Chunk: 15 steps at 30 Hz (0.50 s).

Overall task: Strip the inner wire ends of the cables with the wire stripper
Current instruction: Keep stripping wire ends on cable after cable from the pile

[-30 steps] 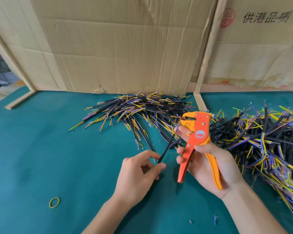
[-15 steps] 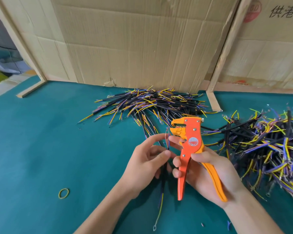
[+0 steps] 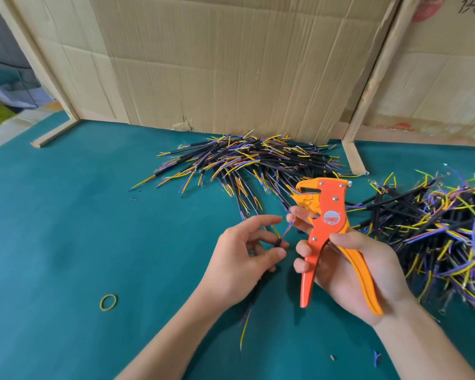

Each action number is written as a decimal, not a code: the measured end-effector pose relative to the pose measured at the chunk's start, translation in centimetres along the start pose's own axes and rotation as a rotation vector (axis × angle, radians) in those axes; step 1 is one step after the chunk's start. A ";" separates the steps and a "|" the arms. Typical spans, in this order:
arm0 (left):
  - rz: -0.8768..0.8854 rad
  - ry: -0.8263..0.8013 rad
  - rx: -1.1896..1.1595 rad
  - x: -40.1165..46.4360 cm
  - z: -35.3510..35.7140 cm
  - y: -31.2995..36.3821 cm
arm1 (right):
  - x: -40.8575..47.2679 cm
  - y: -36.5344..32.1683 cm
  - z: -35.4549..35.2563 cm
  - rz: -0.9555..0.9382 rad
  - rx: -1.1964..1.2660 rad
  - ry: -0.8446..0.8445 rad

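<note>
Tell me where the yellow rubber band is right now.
In the head view the rubber band lies flat on the green table, low on the left, apart from everything, left of the left hand and its forearm.

Green table and cardboard backdrop

A yellow rubber band is lying on the green table at near left; creased cardboard sheets are standing along the far edge.
</note>
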<state>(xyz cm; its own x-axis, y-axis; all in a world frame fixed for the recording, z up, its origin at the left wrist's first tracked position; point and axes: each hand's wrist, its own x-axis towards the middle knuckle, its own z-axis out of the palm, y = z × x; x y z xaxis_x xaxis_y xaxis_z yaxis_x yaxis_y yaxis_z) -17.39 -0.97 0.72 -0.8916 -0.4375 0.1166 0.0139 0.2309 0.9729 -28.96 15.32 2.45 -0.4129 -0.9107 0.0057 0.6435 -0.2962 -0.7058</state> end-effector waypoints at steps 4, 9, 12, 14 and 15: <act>0.043 0.074 0.135 0.0 0.0 -0.2 | 0.0 0.1 0.0 0.009 -0.021 -0.012; 0.081 0.075 0.123 -0.1 -0.1 0.0 | 0.0 0.1 -0.2 0.002 -0.036 0.039; 0.079 0.070 0.088 0.0 -0.3 0.1 | 0.0 0.0 -0.3 0.001 -0.017 0.073; 0.070 0.070 0.066 0.1 -0.4 0.1 | 0.0 0.0 -0.3 0.000 -0.002 0.076; 0.065 0.071 0.050 0.1 -0.4 0.1 | 0.0 -0.1 -0.3 -0.002 0.000 0.073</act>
<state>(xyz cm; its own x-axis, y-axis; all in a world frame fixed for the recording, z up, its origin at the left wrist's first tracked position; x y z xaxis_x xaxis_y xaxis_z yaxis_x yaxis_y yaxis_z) -17.32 -1.32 0.89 -0.8551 -0.4806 0.1945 0.0462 0.3029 0.9519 -29.22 15.40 2.27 -0.4602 -0.8867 -0.0448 0.6424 -0.2977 -0.7062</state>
